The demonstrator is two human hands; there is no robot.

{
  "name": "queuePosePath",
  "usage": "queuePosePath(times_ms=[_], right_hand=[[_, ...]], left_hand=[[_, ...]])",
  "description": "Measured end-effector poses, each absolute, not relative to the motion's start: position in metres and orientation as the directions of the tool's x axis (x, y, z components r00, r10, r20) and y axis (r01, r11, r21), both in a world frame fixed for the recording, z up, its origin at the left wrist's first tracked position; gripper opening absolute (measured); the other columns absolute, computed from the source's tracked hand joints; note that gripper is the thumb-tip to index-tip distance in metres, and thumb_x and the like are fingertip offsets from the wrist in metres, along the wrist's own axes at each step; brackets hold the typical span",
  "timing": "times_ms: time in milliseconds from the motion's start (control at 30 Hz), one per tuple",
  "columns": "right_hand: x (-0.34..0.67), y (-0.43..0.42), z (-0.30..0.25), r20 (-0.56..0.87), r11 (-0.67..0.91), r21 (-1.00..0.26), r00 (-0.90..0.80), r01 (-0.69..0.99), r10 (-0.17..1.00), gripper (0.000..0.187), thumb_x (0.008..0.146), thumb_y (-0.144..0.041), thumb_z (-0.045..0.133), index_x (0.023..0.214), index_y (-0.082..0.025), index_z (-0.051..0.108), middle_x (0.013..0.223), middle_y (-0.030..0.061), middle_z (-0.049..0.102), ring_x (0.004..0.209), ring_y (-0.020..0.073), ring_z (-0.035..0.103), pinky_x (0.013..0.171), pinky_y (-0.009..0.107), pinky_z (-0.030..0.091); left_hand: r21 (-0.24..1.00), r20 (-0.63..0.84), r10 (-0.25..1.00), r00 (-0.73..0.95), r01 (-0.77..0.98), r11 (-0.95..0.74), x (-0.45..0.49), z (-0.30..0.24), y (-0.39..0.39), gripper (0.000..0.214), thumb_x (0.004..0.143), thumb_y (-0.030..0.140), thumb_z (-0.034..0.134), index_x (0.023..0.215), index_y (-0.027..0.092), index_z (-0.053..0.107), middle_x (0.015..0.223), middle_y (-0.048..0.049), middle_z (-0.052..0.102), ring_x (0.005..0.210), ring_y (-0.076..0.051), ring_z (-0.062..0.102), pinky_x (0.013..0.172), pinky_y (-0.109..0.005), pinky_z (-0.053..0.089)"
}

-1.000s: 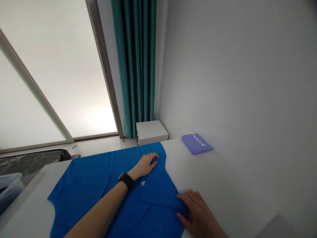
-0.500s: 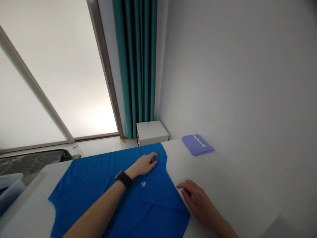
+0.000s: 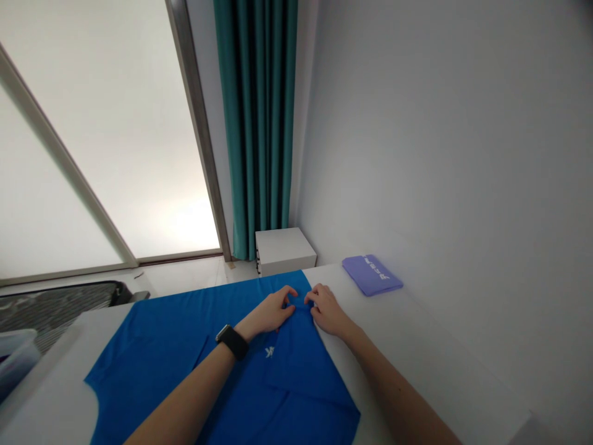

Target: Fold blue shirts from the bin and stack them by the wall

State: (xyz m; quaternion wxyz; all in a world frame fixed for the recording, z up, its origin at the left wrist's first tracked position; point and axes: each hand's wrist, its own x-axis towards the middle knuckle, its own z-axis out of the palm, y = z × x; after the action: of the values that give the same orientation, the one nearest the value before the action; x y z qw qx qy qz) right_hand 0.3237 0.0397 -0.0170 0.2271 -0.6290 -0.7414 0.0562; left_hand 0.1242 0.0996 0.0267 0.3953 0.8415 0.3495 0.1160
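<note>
A blue T-shirt (image 3: 157, 358) lies spread over the white table, its right-side part folded inward over a small white print. My left hand (image 3: 273, 309), with a black watch on the wrist, rests on the shirt near its far right corner. Its fingers are curled, thumb and forefinger at a crease in the cloth. Just to the right, my right hand (image 3: 327, 309) is at the shirt's edge, fingers bent and thumb and forefinger closing on the fabric. The fingertips of both hands are close together.
A folded purple cloth bag (image 3: 373, 275) with white lettering lies on the white table (image 3: 407, 346) by the wall. Beyond stands a low white cabinet (image 3: 285, 247) below a green curtain (image 3: 259, 123). A translucent bin (image 3: 21, 358) is at the left.
My right hand has moved away from me and leftward, from beside the shirt to its far right edge near my left hand. The left hand has stayed almost in place.
</note>
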Motion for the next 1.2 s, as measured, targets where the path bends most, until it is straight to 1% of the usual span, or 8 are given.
queuePosePath(times_ms=[100,267,500,600,700,800,967,1200], right_hand=[[0.330,0.047,-0.019,0.249,0.174,-0.355,-0.086,0.918,0.965,0.026,0.072,-0.002,0.049,0.084,-0.020,0.062,0.098,0.0049,0.050,0.097,0.0209,0.046,0.088,0.034,0.038],[0.343,0.060,-0.019,0.213,0.155,-0.339,-0.084,0.928,0.973,0.017,0.075,-0.006,0.052,0.077,-0.020,0.062,0.094,0.0051,0.050,0.095,0.0217,0.044,0.088,0.036,0.036],[0.345,0.055,-0.014,0.212,0.172,-0.403,-0.091,0.899,0.973,0.045,0.072,0.003,0.040,0.098,-0.023,0.067,0.099,0.0043,0.054,0.101,0.0197,0.047,0.092,0.033,0.036],[0.340,0.048,-0.014,0.248,0.210,-0.468,-0.101,0.859,0.964,0.048,0.071,0.003,0.039,0.098,-0.024,0.067,0.103,0.0046,0.053,0.106,0.0204,0.047,0.095,0.035,0.035],[0.334,0.042,-0.015,0.267,0.256,-0.487,-0.136,0.835,0.954,0.046,0.068,0.002,0.041,0.095,-0.023,0.066,0.106,0.0050,0.053,0.109,0.0213,0.046,0.097,0.037,0.034],[0.330,0.040,-0.014,0.279,0.275,-0.471,-0.154,0.838,0.948,0.039,0.064,0.000,0.045,0.092,-0.021,0.063,0.107,0.0057,0.055,0.108,0.0225,0.047,0.095,0.037,0.036],[0.327,0.041,-0.006,0.364,0.346,-0.489,-0.173,0.801,0.915,0.025,0.065,-0.003,0.048,0.080,-0.022,0.057,0.101,0.0038,0.062,0.102,0.0220,0.049,0.093,0.037,0.037],[0.330,0.046,-0.008,0.265,0.262,-0.587,-0.124,0.766,0.956,0.026,0.066,-0.002,0.046,0.076,-0.022,0.058,0.073,-0.0018,0.056,0.073,0.0157,0.052,0.070,0.026,0.039]], left_hand=[[0.788,-0.173,0.679,0.713,0.514,-0.339,0.124,0.020,0.099,0.029,0.092,0.028,0.044,0.121,0.022,0.046,0.098,-0.0036,0.062,0.045,-0.011,0.058,0.039,-0.022,0.041],[0.764,-0.185,0.690,0.700,0.544,-0.347,0.126,0.016,0.099,0.023,0.093,0.023,0.044,0.115,0.023,0.047,0.096,-0.0035,0.064,0.044,-0.010,0.058,0.037,-0.019,0.040],[0.734,-0.271,0.678,0.683,0.603,-0.313,0.126,0.028,0.095,0.031,0.092,0.030,0.044,0.121,0.020,0.047,0.096,-0.0059,0.067,0.042,-0.013,0.059,0.036,-0.023,0.040],[0.678,-0.261,0.673,0.692,0.627,-0.383,0.128,0.031,0.094,0.035,0.090,0.035,0.048,0.120,0.018,0.053,0.097,-0.0068,0.070,0.053,-0.017,0.064,0.047,-0.026,0.047],[0.633,-0.100,0.654,0.750,0.555,-0.539,0.131,0.032,0.094,0.024,0.088,0.031,0.052,0.104,0.019,0.065,0.099,-0.0057,0.071,0.081,-0.021,0.067,0.071,-0.028,0.050],[0.635,0.021,0.653,0.757,0.494,-0.593,0.133,0.033,0.094,0.019,0.086,0.024,0.049,0.092,0.020,0.066,0.095,-0.0041,0.071,0.087,-0.020,0.064,0.078,-0.029,0.047],[0.635,0.027,0.678,0.735,0.511,-0.580,0.131,0.028,0.096,0.015,0.081,0.017,0.048,0.090,0.020,0.060,0.087,-0.0026,0.069,0.081,-0.019,0.064,0.074,-0.028,0.047],[0.728,-0.235,0.658,0.715,0.578,-0.368,0.128,0.027,0.095,0.017,0.090,0.024,0.041,0.105,0.022,0.048,0.084,-0.0015,0.064,0.045,-0.013,0.057,0.040,-0.023,0.041]])
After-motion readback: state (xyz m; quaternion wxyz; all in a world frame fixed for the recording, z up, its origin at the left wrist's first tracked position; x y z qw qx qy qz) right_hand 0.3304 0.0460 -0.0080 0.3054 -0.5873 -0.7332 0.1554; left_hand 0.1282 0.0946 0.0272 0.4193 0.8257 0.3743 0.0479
